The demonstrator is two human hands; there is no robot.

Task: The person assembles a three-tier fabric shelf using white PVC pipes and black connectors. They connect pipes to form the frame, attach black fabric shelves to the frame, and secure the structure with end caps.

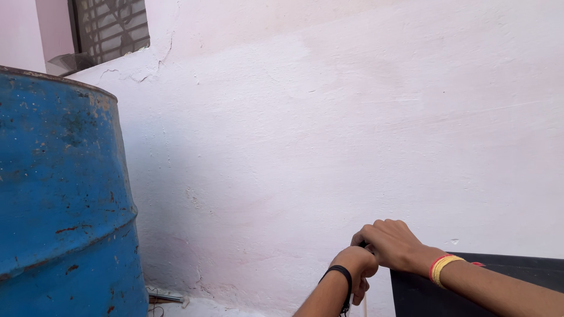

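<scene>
Both my hands meet low in the head view, right of centre. My right hand (390, 242), with red and yellow thread bands at the wrist, is closed over a small dark object that is mostly hidden. My left hand (356, 264), wearing a black wristband, is curled just below and against it; a thin pale cord (363, 306) hangs down beneath the left hand. What exactly each hand grips is hidden by the fingers.
A large rusty blue metal drum (59, 194) fills the left side. A pale pink plastered wall (329, 129) stands straight ahead, with a barred window (111, 26) at top left. A black flat-topped object (493, 282) lies under my right forearm. A short pipe (167, 296) lies at the wall's foot.
</scene>
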